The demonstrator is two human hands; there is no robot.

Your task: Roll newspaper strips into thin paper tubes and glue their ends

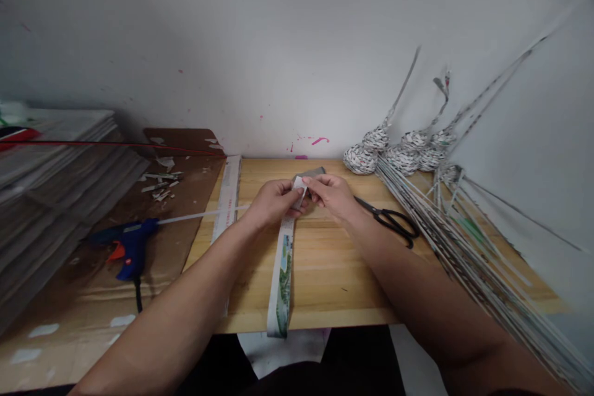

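Note:
A long paper strip (284, 278) with a green and blue printed picture hangs down towards me, its lower end curling at the table's front edge. Its upper end is pinched in my left hand (277, 201), thumb on top. My right hand (330, 193) has its thumb and fingers closed at the same white end, from the right side. A grey object (315, 171) lies just behind my hands, partly covered. Black-handled scissors (394, 221) rest on the table beside my right forearm, their blades partly hidden.
Left are a blue glue gun (134, 247) with a white stick, stacked newspapers (55, 179) and paper scraps (162, 185). Another paper strip (228, 195) lies on the wooden table (325, 284). Woven paper gourds (362, 158) and a bundle of paper rods (445, 235) occupy the right.

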